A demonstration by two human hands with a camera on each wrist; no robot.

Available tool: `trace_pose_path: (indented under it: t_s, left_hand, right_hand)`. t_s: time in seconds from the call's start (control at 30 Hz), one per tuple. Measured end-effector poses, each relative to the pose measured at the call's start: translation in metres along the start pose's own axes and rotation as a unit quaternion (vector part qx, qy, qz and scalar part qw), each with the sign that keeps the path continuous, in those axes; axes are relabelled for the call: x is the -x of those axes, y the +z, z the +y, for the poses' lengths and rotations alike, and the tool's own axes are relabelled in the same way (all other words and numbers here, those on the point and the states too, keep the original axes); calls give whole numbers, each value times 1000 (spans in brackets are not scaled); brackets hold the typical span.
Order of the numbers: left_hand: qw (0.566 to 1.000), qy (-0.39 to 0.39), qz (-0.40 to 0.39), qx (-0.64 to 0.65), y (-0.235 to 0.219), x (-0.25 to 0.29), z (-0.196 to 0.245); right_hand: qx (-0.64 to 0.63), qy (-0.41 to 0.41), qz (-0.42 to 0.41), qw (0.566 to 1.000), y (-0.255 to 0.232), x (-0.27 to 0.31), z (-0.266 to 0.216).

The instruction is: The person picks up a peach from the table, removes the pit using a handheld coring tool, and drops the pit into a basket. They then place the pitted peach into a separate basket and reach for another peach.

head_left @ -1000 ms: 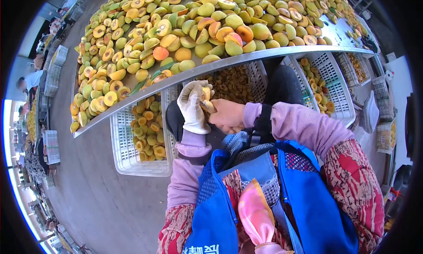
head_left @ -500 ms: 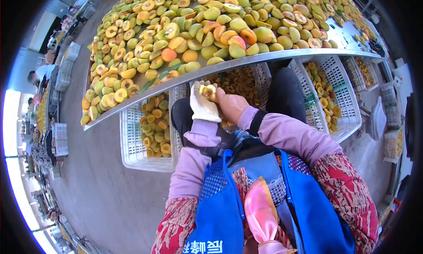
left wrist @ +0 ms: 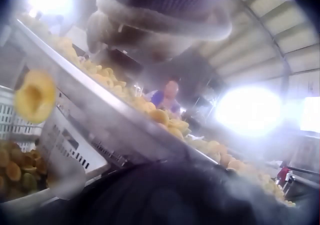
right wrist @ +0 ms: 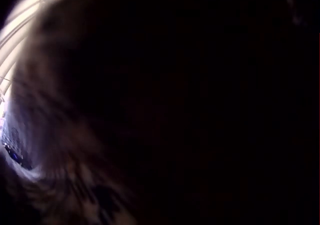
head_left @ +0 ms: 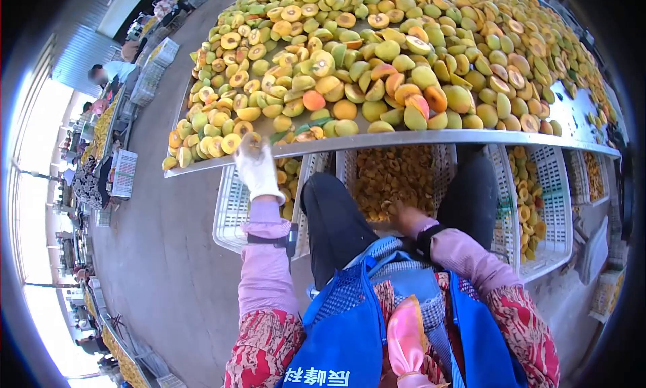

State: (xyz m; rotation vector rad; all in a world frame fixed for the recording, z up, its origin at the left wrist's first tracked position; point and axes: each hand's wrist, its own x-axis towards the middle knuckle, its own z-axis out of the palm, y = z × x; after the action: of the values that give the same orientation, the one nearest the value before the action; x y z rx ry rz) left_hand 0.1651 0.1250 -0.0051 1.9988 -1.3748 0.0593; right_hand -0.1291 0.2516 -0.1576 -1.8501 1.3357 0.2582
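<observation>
- The left grip (head_left: pixel 254 169), a hand in a white glove, is stretched out at the near edge of the tabletop (head_left: pixel 404 139); its fingers are blurred, so I cannot tell whether it is grasping anything.
- In the left wrist view a pitted fruit half (left wrist: pixel 35 96), its hollow showing, hangs in the air apart from the glove.
- The right grip (head_left: pixel 405 216), a bare hand, is lowered at the near end of the middle crate (head_left: pixel 344 173), beside the small brown pieces (head_left: pixel 390 179) in it; its fingers are too dark and blurred to say whether it grasps anything, and the right wrist view is almost black.
- Dark bands (head_left: pixel 272 240) circle both wrists over striped lilac sleeves (head_left: pixel 266 267).
- The middle crate sits between the person's knees, in black trousers (head_left: pixel 336 206), under the tabletop's metal rim.
- The left crate (head_left: pixel 229 223), below the gloved hand, and the right crate (head_left: pixel 553 186) hold yellow-green fruit halves (head_left: pixel 528 206).
- On the tabletop lies a broad heap of fruit (head_left: pixel 424 72), mostly cut, green to orange, with leaves (head_left: pixel 316 124) near the rim.
- The person wears a blue vest (head_left: pixel 350 327) and a pink scarf (head_left: pixel 407 334).
- Far left, someone in pale clothing (head_left: pixel 118 70) is beside stacked white crates (head_left: pixel 149 79).
</observation>
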Motion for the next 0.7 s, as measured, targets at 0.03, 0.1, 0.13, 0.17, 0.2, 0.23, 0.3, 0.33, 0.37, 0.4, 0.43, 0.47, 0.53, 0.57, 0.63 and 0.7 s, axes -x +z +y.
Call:
trace_pose_path:
  t_s: [0.03,0.1,0.13,0.17,0.2,0.23,0.3,0.33,0.37,0.4,0.43,0.47,0.53,0.57,0.63,0.7]
  left_hand:
    - [997,31,1,76,19,-9,-3]
    - [990,52,-99,84,42,-29,22]
    - [986,25,-152,68,60,-39,36]
    - [982,43,-181,32,77,-51,50]
    - [974,55,-218,-10,92,-53,58]
    - [973,61,-220,-33,105,-50,63]
    - [977,105,-176,-63,122,-47,77]
    - [975,107,-183,-62,127,-45,77]
    - [978,110,-167,-57,133,-47,72]
    - [981,115,-150,-53,140,-52,63]
    - [981,139,-133,36,153,-60,43]
    - [965,16,-176,196,154,-61,35]
    - [783,-217,-272,515,93,-44,66]
    - [733,-207,-331,558,68,-36,71]
    - [659,-247,-382,600,42,-8,75]
    - [663,-203,-405,596,27,27,79]
  right_hand:
    - [25,-12,-43,999,20,-20,13]
    - [-24,-18,-17,999,8,-10,7]
    - [-98,-15,51,994,-15,11,-13]
    - [-120,73,13,990,-20,2,-17]
    - [-120,75,11,990,-17,1,-17]
    - [-119,85,-7,989,-10,1,-16]
    - [29,-54,-13,998,20,-19,9]
    - [25,-48,-15,998,24,-26,15]
    - [4,-30,2,1000,26,-31,17]
    - [-18,-12,19,1000,33,-39,20]
    - [-56,-75,147,985,89,-82,61]
    - [-239,-11,207,949,-4,-14,-2]
    - [-274,-17,302,913,-31,-4,-17]
    - [-255,-48,343,903,-39,1,-19]
    - [-254,-66,366,893,-55,16,-28]
    - [-246,-69,369,894,-72,28,-39]
